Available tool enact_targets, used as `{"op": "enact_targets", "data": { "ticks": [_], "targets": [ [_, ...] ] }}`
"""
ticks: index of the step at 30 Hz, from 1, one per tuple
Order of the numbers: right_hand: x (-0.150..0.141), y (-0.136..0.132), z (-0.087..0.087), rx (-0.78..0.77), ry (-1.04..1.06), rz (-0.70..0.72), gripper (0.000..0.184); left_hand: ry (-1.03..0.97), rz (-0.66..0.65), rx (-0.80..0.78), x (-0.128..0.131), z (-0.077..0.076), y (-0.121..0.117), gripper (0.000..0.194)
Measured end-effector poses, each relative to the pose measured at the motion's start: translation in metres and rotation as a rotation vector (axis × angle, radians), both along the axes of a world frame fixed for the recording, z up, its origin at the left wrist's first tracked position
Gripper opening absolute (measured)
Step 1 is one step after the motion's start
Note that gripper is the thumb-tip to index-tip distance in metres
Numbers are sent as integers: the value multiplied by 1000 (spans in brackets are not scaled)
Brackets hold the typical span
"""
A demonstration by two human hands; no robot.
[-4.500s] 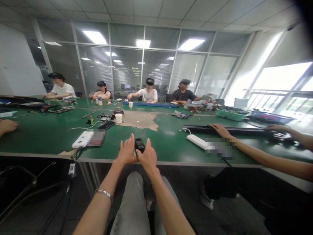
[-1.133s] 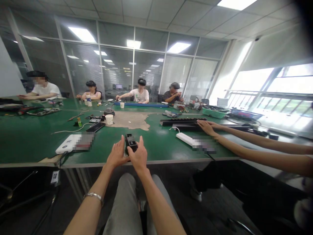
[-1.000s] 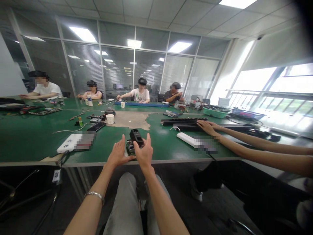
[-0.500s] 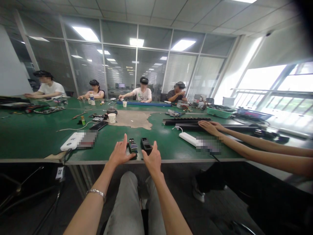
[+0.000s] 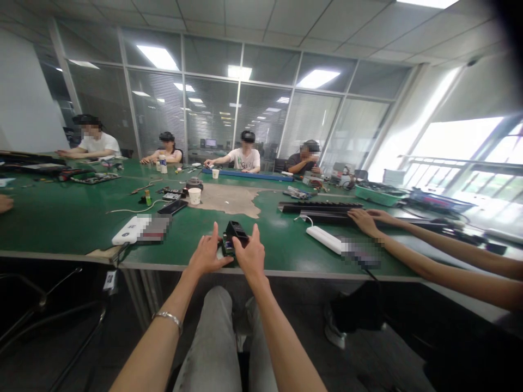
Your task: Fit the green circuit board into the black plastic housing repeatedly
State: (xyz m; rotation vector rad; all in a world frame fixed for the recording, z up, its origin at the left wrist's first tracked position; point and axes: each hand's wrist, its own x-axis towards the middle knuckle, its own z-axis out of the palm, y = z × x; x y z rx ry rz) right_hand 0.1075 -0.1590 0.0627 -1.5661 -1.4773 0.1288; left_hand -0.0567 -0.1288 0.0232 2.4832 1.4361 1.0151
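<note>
Near the front edge of the table, a small circuit board assembly (image 5: 227, 249) with green and silvery parts is between my two hands. My left hand (image 5: 206, 255) holds it from the left, thumb along its near end and index finger stretched forward. A black plastic housing (image 5: 236, 230) leans tilted over the board's right side, covering part of it. My right hand (image 5: 252, 258) grips this housing, thumb on its near side and index finger pointing up. Whether housing and board are joined cannot be made out.
On the left lie a white power bank (image 5: 129, 231) and a black phone (image 5: 172, 207); a paper cup (image 5: 195, 196) stands behind. A white power bank (image 5: 324, 239) is at right, near another person's hands (image 5: 363, 220) on black rails (image 5: 318, 208). Several people sit across the green table (image 5: 196, 228).
My right hand has moved left with the black housing, bringing it from beside the circuit board to a tilted position over it. The view has shifted slightly left.
</note>
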Motion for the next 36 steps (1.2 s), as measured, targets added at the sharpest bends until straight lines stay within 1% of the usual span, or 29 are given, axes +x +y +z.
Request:
{"op": "enact_targets", "data": {
  "ticks": [4, 8, 11, 14, 17, 21, 22, 25, 27, 34, 36],
  "targets": [
    [-16, 0, 6, -78, -116, -9, 82, -1, 25, 8, 0, -2, 0, 118],
    [-23, -3, 9, -126, -223, 4, 86, 42, 113, -14, 1, -9, 4, 119],
    [-24, -5, 4, -154, -287, 20, 85, 102, 179, -41, 1, -15, 9, 106],
    [-24, -6, -6, -174, -306, 41, 79, 160, 191, -70, 0, -18, 12, 93],
    [-24, -7, -14, -188, -302, 41, 74, 190, 186, -88, 0, -15, 11, 80],
    [-25, -8, -15, -169, -302, 7, 76, 247, 190, -114, 1, -8, 5, 75],
    [-26, -8, -14, -174, -301, -3, 72, 261, 199, -119, 1, -6, 4, 74],
    [-27, -7, -15, -219, -290, -17, 44, 290, 219, -120, 2, -4, 2, 71],
    [-26, -7, -17, -229, -284, -21, 34, 300, 212, -123, 2, -3, 2, 71],
    [-24, -8, -19, -184, -268, -23, 33, 277, 200, -111, 2, -5, 3, 70],
    [-24, -8, -19, -179, -259, -24, 32, 275, 204, -107, 2, -6, 4, 72]
  ]
}}
